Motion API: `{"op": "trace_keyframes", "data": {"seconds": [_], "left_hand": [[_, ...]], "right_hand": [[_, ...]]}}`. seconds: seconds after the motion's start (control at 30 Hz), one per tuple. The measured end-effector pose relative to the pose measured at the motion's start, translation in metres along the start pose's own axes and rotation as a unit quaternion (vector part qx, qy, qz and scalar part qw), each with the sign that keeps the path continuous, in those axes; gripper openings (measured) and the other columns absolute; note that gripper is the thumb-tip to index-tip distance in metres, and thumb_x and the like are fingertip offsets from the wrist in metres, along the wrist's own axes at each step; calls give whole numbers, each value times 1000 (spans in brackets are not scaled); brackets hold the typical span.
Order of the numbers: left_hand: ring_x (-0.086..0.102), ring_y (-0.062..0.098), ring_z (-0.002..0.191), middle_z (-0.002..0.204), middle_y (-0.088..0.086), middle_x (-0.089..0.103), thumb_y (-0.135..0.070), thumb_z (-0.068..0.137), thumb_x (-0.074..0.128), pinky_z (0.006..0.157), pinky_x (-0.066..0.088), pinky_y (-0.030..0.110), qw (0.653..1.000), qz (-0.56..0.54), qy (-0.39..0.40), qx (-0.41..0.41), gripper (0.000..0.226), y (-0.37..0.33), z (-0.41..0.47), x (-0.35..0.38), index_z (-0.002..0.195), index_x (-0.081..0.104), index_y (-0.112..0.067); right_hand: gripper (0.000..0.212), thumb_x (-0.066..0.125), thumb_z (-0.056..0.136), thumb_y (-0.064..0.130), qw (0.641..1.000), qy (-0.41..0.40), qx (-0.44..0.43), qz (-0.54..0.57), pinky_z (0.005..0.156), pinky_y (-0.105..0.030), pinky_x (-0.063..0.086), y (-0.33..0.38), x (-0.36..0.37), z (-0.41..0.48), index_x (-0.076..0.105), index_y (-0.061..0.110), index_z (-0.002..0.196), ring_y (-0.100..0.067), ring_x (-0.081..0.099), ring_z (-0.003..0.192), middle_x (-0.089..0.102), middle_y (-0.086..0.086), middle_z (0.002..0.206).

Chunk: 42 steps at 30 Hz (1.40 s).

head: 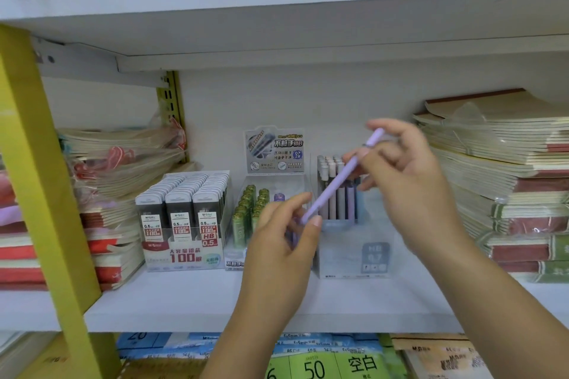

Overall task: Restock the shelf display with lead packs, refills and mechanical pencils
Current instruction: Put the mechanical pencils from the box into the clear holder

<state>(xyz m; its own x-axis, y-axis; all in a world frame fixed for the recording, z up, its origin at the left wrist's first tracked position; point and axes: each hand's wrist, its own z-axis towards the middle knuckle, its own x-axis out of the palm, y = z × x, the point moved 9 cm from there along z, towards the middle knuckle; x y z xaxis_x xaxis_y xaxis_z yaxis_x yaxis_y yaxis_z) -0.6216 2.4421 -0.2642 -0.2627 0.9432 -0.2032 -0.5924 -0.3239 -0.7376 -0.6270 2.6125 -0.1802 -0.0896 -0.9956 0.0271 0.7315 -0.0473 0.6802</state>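
A lilac mechanical pencil (337, 180) slants across the middle of the shelf, held at both ends. My left hand (283, 237) pinches its lower tip, and my right hand (406, 172) grips its upper end near the clip. Behind the pencil stands a clear display box (354, 252) holding several upright pastel pencils (334, 188). To its left is a display of green lead tubes (246, 215) with a printed header card (275, 149). Further left sits a box of black 0.5 HB lead packs (181, 209).
Wrapped notebook stacks fill the shelf's left end (117, 194) and right end (505, 181). The white shelf board (184, 301) has bare room in front of the displays. A yellow upright (40, 194) crosses the left. Paper packs (323, 360) lie on the shelf below.
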Motion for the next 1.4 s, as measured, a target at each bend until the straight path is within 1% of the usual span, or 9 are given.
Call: {"op": "trace_keyframes", "data": {"seconds": [0.07,0.13,0.27,0.37,0.5,0.87,1.03,1.2,1.4], "left_hand": [[48,-6,110,110,-39,45,-42,89,59,91,54,35,994,101,-16,50,36,-9,-1,-4,125,56,-46],[36,-12,126,125,-44,40,-43,90,58,109,37,26,981,176,-8,86,44,-13,-3,-1,133,52,-43],[29,-1,142,147,-22,44,-32,93,66,118,23,27,958,260,21,120,47,-12,-7,12,139,53,-34],[26,-5,140,146,-27,39,-33,93,66,117,19,25,952,276,28,131,48,-9,-9,17,139,53,-36],[25,-9,139,145,-30,35,-34,93,67,116,17,23,951,278,23,137,49,-5,-9,17,139,53,-37],[28,-10,135,144,-32,34,-34,91,69,114,16,20,952,276,18,131,49,-2,-9,17,137,55,-37],[27,-13,134,145,-31,36,-33,90,70,114,15,18,953,273,16,134,49,-2,-9,16,137,56,-36],[26,-15,133,145,-32,35,-34,91,70,113,13,16,953,271,15,135,48,-1,-9,17,137,55,-38],[28,-14,131,144,-29,38,-32,89,72,113,20,23,952,267,4,147,49,-1,-9,16,136,56,-36]], "right_hand": [[31,55,95,10,997,-51,-55,-20,62,-18,52,14,-21,3,52,38,108,-8,70,82,73,6,87],[33,55,95,12,991,-63,-88,-73,67,-27,54,21,-32,4,49,42,109,-10,69,84,71,6,90],[33,60,91,16,977,-25,-82,-196,72,-40,55,10,-34,8,45,36,112,-10,66,81,68,6,85],[33,65,89,17,964,16,-70,-255,70,-36,52,-3,-28,10,46,38,106,-8,63,75,67,8,82],[33,67,87,16,955,48,-68,-286,66,-16,45,-15,-21,9,48,39,101,-1,61,74,66,11,79],[33,63,87,3,965,94,-60,-238,64,-7,43,-16,-13,8,56,32,102,-4,61,73,62,11,90],[24,73,82,13,956,37,-93,-276,67,-14,44,-10,-17,11,61,28,96,-3,56,77,60,7,85],[29,69,84,11,958,28,-71,-275,66,-5,40,-22,-15,10,60,31,104,8,56,76,64,16,81],[22,69,84,20,926,46,-93,-362,77,-25,38,-28,-11,10,61,32,102,-11,50,101,59,13,94]]}}
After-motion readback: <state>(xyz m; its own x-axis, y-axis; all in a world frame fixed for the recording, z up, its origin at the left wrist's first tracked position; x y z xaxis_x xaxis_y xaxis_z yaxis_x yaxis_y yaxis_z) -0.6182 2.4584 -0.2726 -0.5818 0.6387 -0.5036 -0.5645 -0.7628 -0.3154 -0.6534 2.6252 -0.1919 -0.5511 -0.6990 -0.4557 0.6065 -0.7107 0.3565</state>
